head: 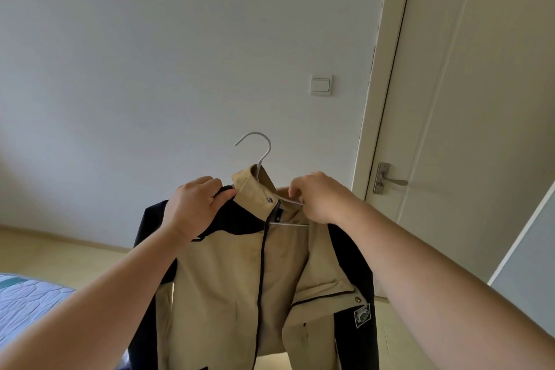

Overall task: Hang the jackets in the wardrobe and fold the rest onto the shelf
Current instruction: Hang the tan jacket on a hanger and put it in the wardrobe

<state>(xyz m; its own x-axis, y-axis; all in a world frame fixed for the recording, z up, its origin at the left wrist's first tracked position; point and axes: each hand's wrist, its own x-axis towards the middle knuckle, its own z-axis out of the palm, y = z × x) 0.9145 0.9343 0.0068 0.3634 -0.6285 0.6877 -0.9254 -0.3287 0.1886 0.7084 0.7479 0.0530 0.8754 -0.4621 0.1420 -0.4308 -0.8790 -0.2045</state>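
A tan and black jacket [228, 273] hangs in front of me on a white wire hanger [260, 150], whose hook sticks up above the collar. My left hand [192, 207] grips the jacket's black left shoulder beside the collar. My right hand [318, 198] pinches the hanger's wire arm at the open right side of the jacket, where the front flap falls open and shows the tan lining. The wardrobe and the shelf are out of view.
A plain grey wall with a light switch [320, 85] faces me. A closed cream door [468, 129] with a metal handle [390, 181] stands at the right. A quilted mattress corner [27, 300] lies at lower left on a pale floor.
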